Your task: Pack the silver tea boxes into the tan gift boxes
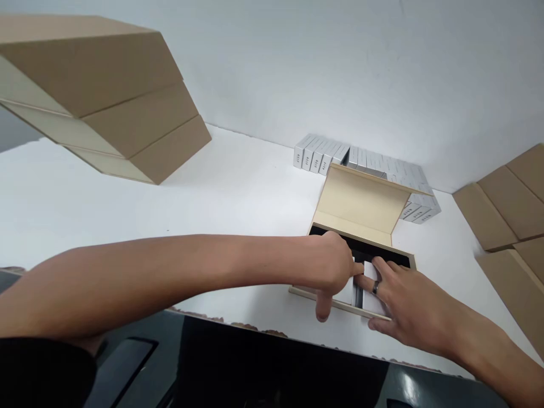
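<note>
A tan gift box (pixel 361 209) with a black inside lies open on the white table, its lid tilted up at the back. My left hand (pixel 329 269) reaches across and presses a small white box (pixel 347 292) down into the left side of the tan box. My right hand (pixel 397 297), with a dark ring on one finger, rests on a second small white box (pixel 374 306) beside the first. The fingertips of both hands meet between the two white boxes.
A row of small silver-white boxes (pixel 323 154) lines the wall behind the open box. Stacked closed tan boxes (pixel 114 107) stand at the left and more tan boxes (pixel 510 209) at the right. A dark surface (pixel 255 368) borders the table's near edge.
</note>
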Motion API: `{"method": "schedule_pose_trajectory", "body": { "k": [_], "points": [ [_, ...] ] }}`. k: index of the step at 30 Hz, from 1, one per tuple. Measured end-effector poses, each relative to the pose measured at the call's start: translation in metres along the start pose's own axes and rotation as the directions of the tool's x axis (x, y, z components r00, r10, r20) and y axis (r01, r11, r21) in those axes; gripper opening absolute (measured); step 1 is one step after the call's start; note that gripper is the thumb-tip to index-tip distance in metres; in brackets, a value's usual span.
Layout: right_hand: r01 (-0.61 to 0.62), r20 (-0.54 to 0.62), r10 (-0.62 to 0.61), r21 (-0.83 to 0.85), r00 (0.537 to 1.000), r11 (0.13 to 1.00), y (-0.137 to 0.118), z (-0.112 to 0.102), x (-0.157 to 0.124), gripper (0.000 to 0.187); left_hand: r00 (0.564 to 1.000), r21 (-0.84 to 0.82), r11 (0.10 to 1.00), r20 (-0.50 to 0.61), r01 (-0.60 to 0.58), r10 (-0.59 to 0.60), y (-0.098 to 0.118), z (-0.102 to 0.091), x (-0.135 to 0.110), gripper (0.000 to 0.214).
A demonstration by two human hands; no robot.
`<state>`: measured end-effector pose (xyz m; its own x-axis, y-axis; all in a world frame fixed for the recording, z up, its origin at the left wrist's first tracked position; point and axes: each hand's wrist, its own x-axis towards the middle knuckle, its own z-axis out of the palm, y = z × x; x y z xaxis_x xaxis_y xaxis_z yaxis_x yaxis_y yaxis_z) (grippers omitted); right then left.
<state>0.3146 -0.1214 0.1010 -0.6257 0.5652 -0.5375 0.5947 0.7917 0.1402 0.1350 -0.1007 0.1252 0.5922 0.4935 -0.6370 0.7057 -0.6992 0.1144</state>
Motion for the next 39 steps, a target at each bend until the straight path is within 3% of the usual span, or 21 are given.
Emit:
{"method": "schedule_pose_trajectory", "body": {
  "k": [9, 15, 18, 20, 24, 28, 30, 31, 33, 34, 35, 36, 37, 39],
  "points": [
    [0.028, 0.08, -0.031, 0.032, 0.996, 0.999, -0.002, -0.016, 0.009, 0.044, 1.0, -0.018, 1.0, 0.021, -0.004, 0.004, -0.004, -0.001, 0.0, 0.099],
    [0.086, -0.071, -0.082, 0.046, 0.994, 0.995, 0.002, -0.004, 0.009, 0.045, 0.997, 0.038, 0.999, 0.073, 0.023, -0.026, -0.003, -0.003, 0.005, 0.105],
    [0.133, -0.182, -0.123, 0.046, 0.976, 0.99, 0.004, 0.0, 0.01, 0.043, 0.996, 0.096, 0.994, 0.07, 0.048, -0.054, -0.002, -0.006, 0.004, 0.095],
    [0.133, -0.191, -0.118, 0.07, 0.975, 0.989, 0.005, 0.0, 0.011, 0.043, 0.996, 0.103, 0.993, 0.073, 0.05, -0.058, -0.003, -0.006, 0.003, 0.085],
    [0.133, -0.153, -0.117, 0.092, 0.981, 0.987, 0.005, -0.004, 0.01, 0.037, 1.0, 0.018, 0.999, 0.007, 0.029, -0.029, -0.01, 0.002, 0.002, 0.073],
    [0.187, -0.198, -0.165, 0.099, 0.966, 0.977, 0.007, -0.003, 0.01, 0.038, 0.996, -0.141, 0.99, -0.092, -0.012, -0.001, -0.019, 0.003, -0.011, 0.064],
    [0.192, -0.217, -0.167, 0.097, 0.962, 0.977, 0.008, 0.003, 0.008, 0.042, 0.965, -0.26, 0.966, -0.248, 0.015, -0.081, -0.024, -0.007, -0.021, 0.061],
    [0.189, -0.244, -0.162, 0.093, 0.956, 0.978, 0.008, 0.007, 0.005, 0.043, 0.918, -0.317, 0.948, -0.363, 0.04, -0.16, -0.027, -0.014, -0.025, 0.061],
    [0.184, -0.355, -0.139, 0.099, 0.925, 0.978, 0.008, 0.019, -0.005, 0.046, 0.733, -0.385, 0.917, -0.593, 0.106, -0.334, -0.036, -0.03, -0.027, 0.062],
    [0.188, -0.42, -0.124, 0.115, 0.899, 0.975, 0.008, 0.026, -0.013, 0.05, 0.632, -0.395, 0.907, -0.668, 0.146, -0.392, -0.042, -0.039, -0.024, 0.064],
    [0.196, -0.482, -0.104, 0.144, 0.87, 0.97, 0.008, 0.032, -0.022, 0.054, 0.565, -0.396, 0.899, -0.705, 0.19, -0.429, -0.051, -0.046, -0.019, 0.067],
    [0.202, -0.526, -0.075, 0.189, 0.847, 0.961, 0.008, 0.038, -0.032, 0.058, 0.547, -0.393, 0.889, -0.702, 0.235, -0.456, -0.061, -0.053, -0.012, 0.071],
    [0.2, -0.559, -0.033, 0.24, 0.828, 0.95, 0.008, 0.042, -0.042, 0.059, 0.579, -0.395, 0.876, -0.659, 0.278, -0.481, -0.073, -0.06, -0.003, 0.076],
    [0.159, -0.619, 0.087, 0.33, 0.78, 0.93, 0.007, 0.047, -0.06, 0.052, 0.711, -0.413, 0.847, -0.48, 0.334, -0.514, -0.098, -0.071, 0.015, 0.086]
  ]
}}
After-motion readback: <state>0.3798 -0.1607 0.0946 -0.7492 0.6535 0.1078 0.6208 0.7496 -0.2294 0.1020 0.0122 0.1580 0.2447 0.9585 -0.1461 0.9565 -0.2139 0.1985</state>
